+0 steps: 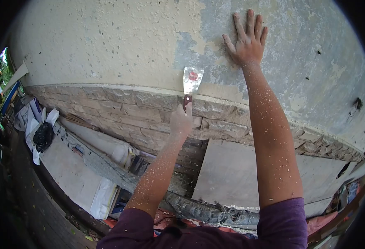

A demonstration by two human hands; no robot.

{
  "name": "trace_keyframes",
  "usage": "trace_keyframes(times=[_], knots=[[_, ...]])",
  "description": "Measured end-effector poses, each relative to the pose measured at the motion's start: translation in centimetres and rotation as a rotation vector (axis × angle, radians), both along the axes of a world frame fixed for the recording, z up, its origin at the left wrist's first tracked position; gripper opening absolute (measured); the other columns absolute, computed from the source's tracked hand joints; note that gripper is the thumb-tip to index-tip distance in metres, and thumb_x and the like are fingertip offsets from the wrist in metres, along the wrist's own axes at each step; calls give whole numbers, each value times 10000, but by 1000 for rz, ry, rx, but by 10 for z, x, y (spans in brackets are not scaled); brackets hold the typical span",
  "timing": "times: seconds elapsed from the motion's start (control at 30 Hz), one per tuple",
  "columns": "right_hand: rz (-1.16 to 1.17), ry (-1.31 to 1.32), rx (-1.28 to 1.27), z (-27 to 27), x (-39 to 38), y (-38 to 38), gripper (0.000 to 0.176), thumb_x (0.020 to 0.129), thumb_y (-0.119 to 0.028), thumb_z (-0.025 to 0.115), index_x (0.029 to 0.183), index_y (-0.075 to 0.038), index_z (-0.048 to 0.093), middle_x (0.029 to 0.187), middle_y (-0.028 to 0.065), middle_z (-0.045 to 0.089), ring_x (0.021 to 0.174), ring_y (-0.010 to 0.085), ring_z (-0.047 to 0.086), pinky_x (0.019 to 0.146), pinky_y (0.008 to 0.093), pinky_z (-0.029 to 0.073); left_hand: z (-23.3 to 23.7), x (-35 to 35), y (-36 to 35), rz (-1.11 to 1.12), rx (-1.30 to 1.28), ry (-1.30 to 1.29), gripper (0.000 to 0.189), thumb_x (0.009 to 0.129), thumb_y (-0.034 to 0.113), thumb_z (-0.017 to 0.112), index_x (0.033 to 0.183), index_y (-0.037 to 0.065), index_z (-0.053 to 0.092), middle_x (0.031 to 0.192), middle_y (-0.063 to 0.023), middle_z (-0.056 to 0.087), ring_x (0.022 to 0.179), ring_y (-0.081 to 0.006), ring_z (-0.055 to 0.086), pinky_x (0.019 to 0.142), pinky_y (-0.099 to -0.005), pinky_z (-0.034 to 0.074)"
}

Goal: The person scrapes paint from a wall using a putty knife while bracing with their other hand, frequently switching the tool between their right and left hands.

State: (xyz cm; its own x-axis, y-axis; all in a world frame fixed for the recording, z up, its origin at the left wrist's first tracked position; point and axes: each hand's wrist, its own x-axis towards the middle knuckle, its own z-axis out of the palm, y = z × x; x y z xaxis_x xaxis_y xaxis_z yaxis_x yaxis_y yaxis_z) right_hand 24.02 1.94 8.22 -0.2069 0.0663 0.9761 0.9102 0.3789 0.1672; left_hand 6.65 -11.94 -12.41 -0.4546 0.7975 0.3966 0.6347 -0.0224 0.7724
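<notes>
My left hand (181, 120) is closed around the dark handle of a putty knife (193, 80). The knife's wide metal blade, marked with a red patch, points up and lies over the lower part of the wall. My right hand (248, 45) rests with spread fingers on the bare grey area of the wall (307, 50), holding nothing. Left of that area, cream paint (108, 41) with chips and small pits covers the wall. Pale flakes and dust speckle both forearms.
Below the paint runs a stone-clad ledge (137, 110). Large flat boards (228, 172) lean beneath it. At the left are a rolled sheet (99, 139), a black plastic bag (43, 137), white sacks and a paved path (37, 199).
</notes>
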Motion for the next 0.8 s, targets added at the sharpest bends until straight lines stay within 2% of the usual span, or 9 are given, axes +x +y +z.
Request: trace_keyframes(times=[0.27, 0.33, 0.4, 0.47, 0.57, 0.67, 0.7, 0.73, 0.8], knots=[[-51, -2, -26, -1, 0, -3, 729, 852, -626, 487, 1494, -375, 249, 1607, 17, 37, 1477, 266, -4, 1177, 494, 4, -36, -36, 6, 120, -16, 130, 542, 972, 409, 446, 851, -91, 615, 782, -299, 634, 819, -451, 633, 732, -524, 478], [-73, -11, -44, 1, -1, -5, 731, 856, -614, 489, 1497, -358, 249, 1607, 22, 38, 1477, 271, -5, 1177, 492, -1, 28, -40, 5, -8, 61, -68, 548, 975, 415, 436, 878, -93, 618, 802, -303, 635, 829, -461, 625, 754, -525, 475], [-75, -8, -37, 2, -1, -8, 729, 857, -608, 492, 1497, -354, 253, 1606, 25, 42, 1477, 272, -1, 1177, 492, -1, 91, -49, 24, 21, 154, 28, 554, 969, 431, 432, 931, -89, 620, 831, -304, 641, 838, -477, 619, 763, -526, 478], [-82, -7, -44, 3, -2, -7, 726, 858, -602, 494, 1497, -351, 257, 1606, 27, 45, 1477, 273, 2, 1177, 491, 0, 104, -62, 33, 22, 146, 37, 556, 967, 438, 432, 954, -84, 620, 842, -305, 643, 847, -482, 618, 771, -525, 480], [-92, -11, -45, 5, -1, -6, 729, 855, -595, 503, 1496, -345, 263, 1606, 28, 42, 1477, 272, -3, 1177, 488, -4, 45, -67, 19, 34, 94, 65, 547, 969, 434, 427, 962, -75, 626, 847, -316, 634, 869, -488, 613, 763, -525, 475], [-88, -7, -49, 3, -2, -8, 735, 850, -592, 509, 1496, -340, 267, 1606, 30, 46, 1477, 273, -3, 1176, 487, -8, 40, -73, 17, 14, 168, 97, 544, 975, 428, 419, 937, -70, 634, 833, -323, 625, 877, -486, 614, 745, -524, 472], [-103, -7, -57, 4, -1, -8, 740, 847, -590, 512, 1497, -335, 267, 1606, 31, 49, 1477, 274, -3, 1176, 487, -10, 56, -73, 20, -17, 283, 95, 550, 977, 433, 416, 926, -68, 636, 825, -320, 625, 873, -481, 618, 741, -521, 475], [-121, -9, -72, 2, -2, -9, 745, 845, -589, 515, 1498, -330, 267, 1606, 33, 51, 1477, 276, -3, 1175, 488, -12, 111, -68, 10, -97, 87, -45, 579, 960, 466, 428, 940, -72, 642, 906, -291, 654, 896, -464, 627, 809, -523, 481], [-107, -7, -47, 4, -5, -9, 747, 844, -587, 517, 1498, -326, 268, 1607, 35, 50, 1477, 277, -3, 1175, 489, -13, 158, -70, 33, -41, 109, 8, 579, 956, 472, 432, 934, -65, 648, 910, -286, 656, 899, -462, 627, 810, -516, 482]])
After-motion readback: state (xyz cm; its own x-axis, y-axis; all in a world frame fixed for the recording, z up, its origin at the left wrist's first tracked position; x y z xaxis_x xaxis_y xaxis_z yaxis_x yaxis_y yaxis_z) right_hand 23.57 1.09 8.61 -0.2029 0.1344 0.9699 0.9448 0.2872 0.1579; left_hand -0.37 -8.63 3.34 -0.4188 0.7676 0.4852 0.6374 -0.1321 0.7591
